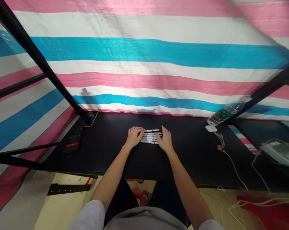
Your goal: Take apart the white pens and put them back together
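Observation:
Several white pens point(150, 138) with dark bands lie side by side on the black tabletop. The one farthest from me sits slightly apart from the others. At their left ends, the bent fingers of my left hand point(134, 135) rest against the pens, and the thumb side hides those ends. Over the right ends is my right hand point(165, 140), its fingers apart and one reaching forward past the top pen. Neither hand is wrapped around a pen.
Two phones point(73, 140) lie at the desk's left end. On the right, a plastic bottle point(227, 113) leans by the frame, near a white charger point(210, 128) with a cable. A white box point(279, 151) sits farther right. Striped sheeting point(158, 52) hangs behind the desk.

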`<state>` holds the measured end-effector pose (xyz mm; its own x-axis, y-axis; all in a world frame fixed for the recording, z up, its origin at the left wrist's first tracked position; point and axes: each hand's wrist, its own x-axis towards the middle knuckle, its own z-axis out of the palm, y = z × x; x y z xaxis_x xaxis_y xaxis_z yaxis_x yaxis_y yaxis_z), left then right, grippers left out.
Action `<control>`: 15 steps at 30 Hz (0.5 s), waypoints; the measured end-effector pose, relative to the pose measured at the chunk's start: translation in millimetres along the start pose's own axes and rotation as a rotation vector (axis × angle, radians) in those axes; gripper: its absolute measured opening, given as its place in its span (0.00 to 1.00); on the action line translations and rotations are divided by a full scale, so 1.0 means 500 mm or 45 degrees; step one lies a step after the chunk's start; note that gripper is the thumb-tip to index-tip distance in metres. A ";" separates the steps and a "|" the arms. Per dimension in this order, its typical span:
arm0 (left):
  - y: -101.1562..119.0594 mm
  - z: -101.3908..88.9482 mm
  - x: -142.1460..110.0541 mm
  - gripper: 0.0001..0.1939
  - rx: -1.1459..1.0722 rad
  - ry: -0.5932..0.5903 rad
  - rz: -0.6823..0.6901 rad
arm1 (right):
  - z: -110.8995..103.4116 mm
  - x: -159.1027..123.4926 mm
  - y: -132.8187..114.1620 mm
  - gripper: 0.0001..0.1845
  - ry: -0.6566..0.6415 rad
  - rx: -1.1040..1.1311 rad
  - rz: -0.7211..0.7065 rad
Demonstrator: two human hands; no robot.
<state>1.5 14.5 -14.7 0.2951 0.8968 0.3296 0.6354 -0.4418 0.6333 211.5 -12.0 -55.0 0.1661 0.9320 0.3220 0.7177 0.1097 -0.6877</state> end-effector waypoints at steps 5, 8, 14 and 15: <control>0.012 -0.010 -0.008 0.24 -0.019 -0.230 0.159 | -0.023 -0.008 -0.023 0.35 -0.252 -0.087 -0.153; 0.014 -0.018 -0.010 0.32 -0.006 -0.345 0.239 | -0.036 -0.009 -0.024 0.36 -0.349 -0.127 -0.208; 0.007 -0.018 -0.011 0.32 0.071 -0.401 0.290 | -0.052 -0.008 -0.012 0.39 -0.474 -0.203 -0.345; 0.005 -0.015 -0.012 0.31 0.084 -0.396 0.292 | -0.051 -0.009 -0.011 0.37 -0.478 -0.218 -0.353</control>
<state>-4.0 7.7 -9.8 0.6305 0.7435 0.2231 0.5694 -0.6383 0.5181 224.1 -25.3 -36.2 -0.2790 0.9394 0.1995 0.8065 0.3419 -0.4824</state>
